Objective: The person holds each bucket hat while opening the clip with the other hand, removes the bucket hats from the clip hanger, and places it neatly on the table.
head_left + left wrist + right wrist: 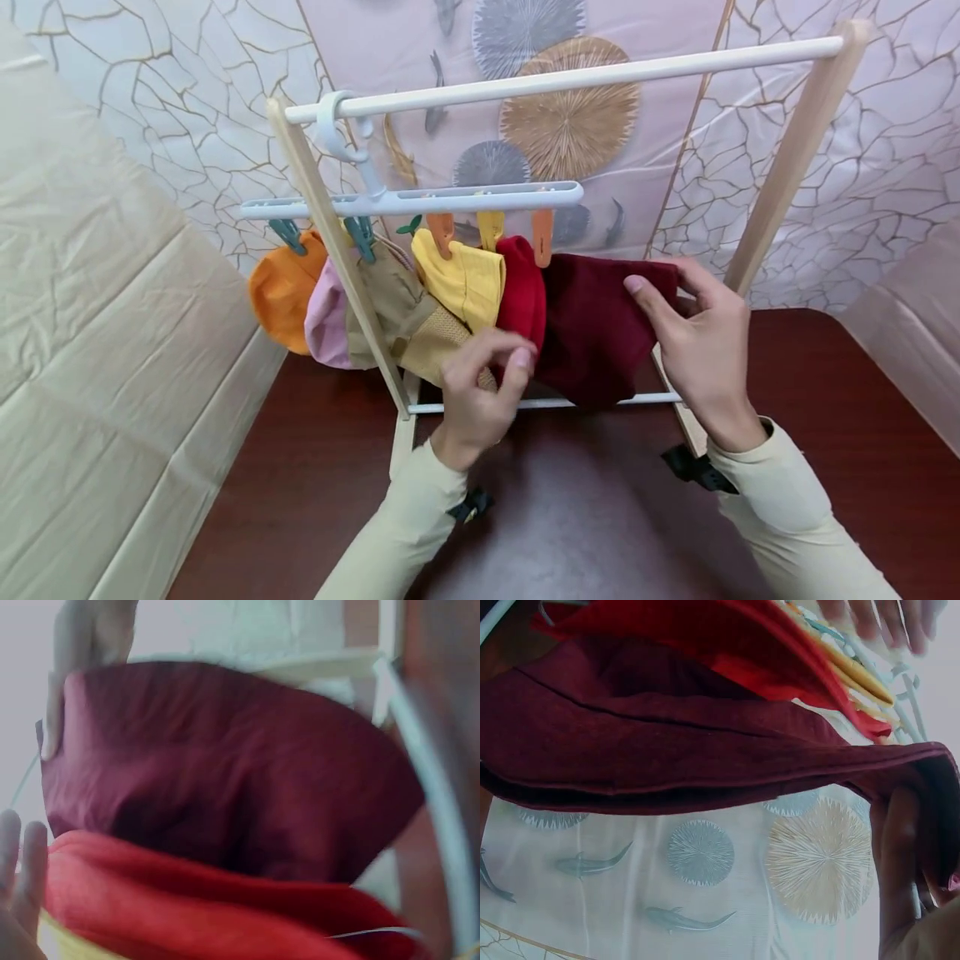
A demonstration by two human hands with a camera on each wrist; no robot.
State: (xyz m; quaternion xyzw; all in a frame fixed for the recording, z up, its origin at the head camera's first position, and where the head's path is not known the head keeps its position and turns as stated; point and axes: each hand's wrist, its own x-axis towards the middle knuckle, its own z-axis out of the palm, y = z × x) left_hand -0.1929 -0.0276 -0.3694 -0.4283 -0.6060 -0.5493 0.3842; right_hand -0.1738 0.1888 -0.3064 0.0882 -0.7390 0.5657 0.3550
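Note:
A maroon cloth hat [600,325] spreads out at the right end of a row of hats. My right hand [708,342] pinches its upper right edge between thumb and fingers; the right wrist view shows those fingers [898,851] tucked under the cloth fold. Beside it hangs a red hat [520,287], with an orange clip [542,237] where the two meet. My left hand [480,396] is in front of the yellow [465,279] and red hats, fingers loosely bent with nothing between them. Its fingers [30,870] appear at the left edge of the left wrist view.
A pale blue clip hanger [465,198] hooks over the white top bar [600,79] of a wooden rack [787,158]. Khaki [390,287], pink [327,321] and orange [285,292] hats hang farther left. The rack stands on a dark red table [300,492] before patterned cloth walls.

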